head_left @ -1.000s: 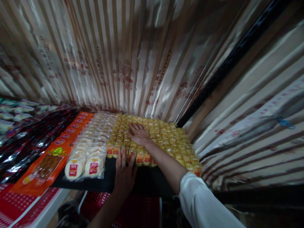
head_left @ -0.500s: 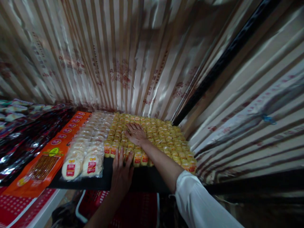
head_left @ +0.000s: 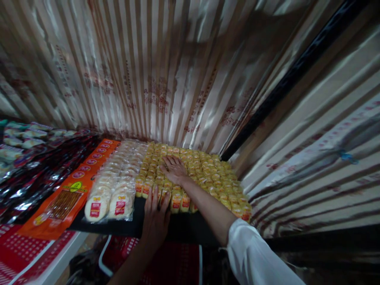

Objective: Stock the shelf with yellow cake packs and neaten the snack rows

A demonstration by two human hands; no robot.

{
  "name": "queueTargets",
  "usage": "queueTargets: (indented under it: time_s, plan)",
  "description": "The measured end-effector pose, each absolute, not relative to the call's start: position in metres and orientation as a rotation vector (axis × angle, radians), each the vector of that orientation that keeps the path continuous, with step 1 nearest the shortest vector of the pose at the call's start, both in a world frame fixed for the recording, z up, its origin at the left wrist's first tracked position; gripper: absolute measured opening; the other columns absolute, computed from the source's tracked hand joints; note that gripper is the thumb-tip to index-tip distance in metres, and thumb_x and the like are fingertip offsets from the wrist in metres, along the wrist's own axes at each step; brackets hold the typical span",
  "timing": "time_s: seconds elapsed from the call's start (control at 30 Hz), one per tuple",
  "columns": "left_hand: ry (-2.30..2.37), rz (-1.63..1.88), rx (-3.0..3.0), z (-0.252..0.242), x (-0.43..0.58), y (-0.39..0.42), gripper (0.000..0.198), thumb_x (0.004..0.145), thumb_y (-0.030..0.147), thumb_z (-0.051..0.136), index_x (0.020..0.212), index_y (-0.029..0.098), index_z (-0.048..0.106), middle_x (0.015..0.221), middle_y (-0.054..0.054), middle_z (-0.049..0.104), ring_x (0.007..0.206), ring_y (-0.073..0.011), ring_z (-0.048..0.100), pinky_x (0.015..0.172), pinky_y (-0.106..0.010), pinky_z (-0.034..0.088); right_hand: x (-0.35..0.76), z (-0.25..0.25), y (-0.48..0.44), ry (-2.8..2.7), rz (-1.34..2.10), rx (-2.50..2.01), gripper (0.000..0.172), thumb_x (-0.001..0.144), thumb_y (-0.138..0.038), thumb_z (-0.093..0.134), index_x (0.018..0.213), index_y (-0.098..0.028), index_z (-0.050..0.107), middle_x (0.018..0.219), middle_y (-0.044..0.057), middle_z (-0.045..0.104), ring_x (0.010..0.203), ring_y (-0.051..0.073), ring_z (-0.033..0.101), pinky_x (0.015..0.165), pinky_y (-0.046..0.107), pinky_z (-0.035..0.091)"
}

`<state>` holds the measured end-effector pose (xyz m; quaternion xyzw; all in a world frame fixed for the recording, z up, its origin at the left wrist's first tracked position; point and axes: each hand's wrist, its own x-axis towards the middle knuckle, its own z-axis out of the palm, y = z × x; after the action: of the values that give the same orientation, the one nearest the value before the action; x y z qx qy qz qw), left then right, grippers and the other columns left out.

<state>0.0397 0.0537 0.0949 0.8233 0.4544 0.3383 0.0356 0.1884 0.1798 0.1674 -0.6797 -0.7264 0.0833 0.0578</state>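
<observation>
Rows of small yellow-wrapped snack cakes (head_left: 213,178) stand packed together on a black shelf (head_left: 187,227). My right hand (head_left: 175,169) lies flat on top of them, fingers stretched out, near the middle of the block. At the front edge, my left hand (head_left: 156,215) rests with its fingers upright and apart against the front faces of the cakes. To the left are two rows of clear-wrapped round white crackers (head_left: 120,202), with red labels on the front packs.
An orange snack packet (head_left: 67,198) and dark shiny packets (head_left: 38,174) lie farther left. Behind is a striped, printed sheet (head_left: 166,79), with a black post (head_left: 267,99) on the right. Red baskets (head_left: 178,261) stand below the shelf.
The whole view has shifted slightly, so the shelf and goods appear farther right. Both hands keep nearly the same places on the yellow cakes.
</observation>
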Motion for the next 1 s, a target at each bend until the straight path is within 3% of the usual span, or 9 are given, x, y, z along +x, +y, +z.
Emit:
queueTargets:
  time_s: [0.13,0.27,0.43,0.67,0.77,0.9,1.0]
  plan:
    - [1.449,1.102,2.494,0.102,0.038,0.056,0.059,0.084,0.016,0.049,0.140,0.025,0.031,0.154,-0.011,-0.006,0.139,-0.0369,0.004,0.104,-0.057,0.029,0.191,0.169,0.185,-2.199,0.337,-2.075,0.065,0.091,-0.060,0.009,0.145,-0.027,0.023,0.153,0.002,0.018,0.141,0.025,0.006,0.111,0.048,0.006]
    - [1.505,1.262,2.422,0.110,0.032,0.063,0.062,0.085,0.020,0.051,0.142,0.019,0.025,0.153,-0.014,-0.009,0.139,-0.0374,0.002,0.105,-0.058,0.026,0.185,0.176,0.189,-2.221,0.156,-2.013,0.059,0.092,-0.057,0.017,0.145,-0.030,0.021,0.154,0.003,0.010,0.141,0.026,0.001,0.110,0.051,0.000]
    - [1.603,1.318,2.384,0.115,0.024,0.076,0.058,0.085,0.023,0.050,0.139,0.015,0.031,0.154,-0.015,0.001,0.139,-0.0377,0.003,0.106,-0.058,0.023,0.156,0.189,0.200,-2.379,0.040,-1.821,0.054,0.092,-0.053,0.029,0.138,-0.027,0.038,0.153,0.002,0.018,0.141,0.026,0.002,0.112,0.048,0.000]
    - [1.867,1.194,2.440,0.122,0.014,0.094,0.047,0.086,0.028,0.047,0.130,0.012,0.047,0.146,-0.021,0.030,0.138,-0.0373,0.010,0.105,-0.058,0.022,0.121,0.189,0.220,-2.426,0.213,-1.817,0.055,0.092,-0.054,0.026,0.138,-0.027,0.038,0.151,0.002,0.022,0.140,0.029,0.001,0.111,0.052,0.003]
    - [1.865,1.170,2.454,0.124,0.012,0.098,0.052,0.086,0.032,0.047,0.133,0.009,0.043,0.146,-0.022,0.028,0.138,-0.0369,0.010,0.107,-0.058,0.016,0.118,0.185,0.220,-2.387,0.212,-1.869,0.051,0.091,-0.054,0.029,0.134,-0.030,0.044,0.150,0.002,0.025,0.139,0.032,0.007,0.110,0.053,0.005]
    - [1.865,1.208,2.397,0.123,0.012,0.101,0.057,0.086,0.037,0.046,0.136,0.009,0.039,0.151,-0.021,0.012,0.139,-0.0373,0.009,0.108,-0.059,0.013,0.118,0.182,0.219,-2.381,0.169,-1.877,0.045,0.090,-0.051,0.030,0.126,-0.033,0.051,0.149,-0.001,0.029,0.138,0.032,0.012,0.109,0.053,0.009]
    - [1.856,1.185,2.402,0.121,0.013,0.105,0.054,0.087,0.035,0.042,0.135,0.009,0.040,0.148,-0.022,0.023,0.138,-0.0357,0.015,0.107,-0.060,0.010,0.119,0.181,0.218,-2.363,0.191,-1.897,0.046,0.089,-0.050,0.030,0.127,-0.034,0.049,0.149,-0.004,0.027,0.138,0.033,0.009,0.108,0.055,0.009]
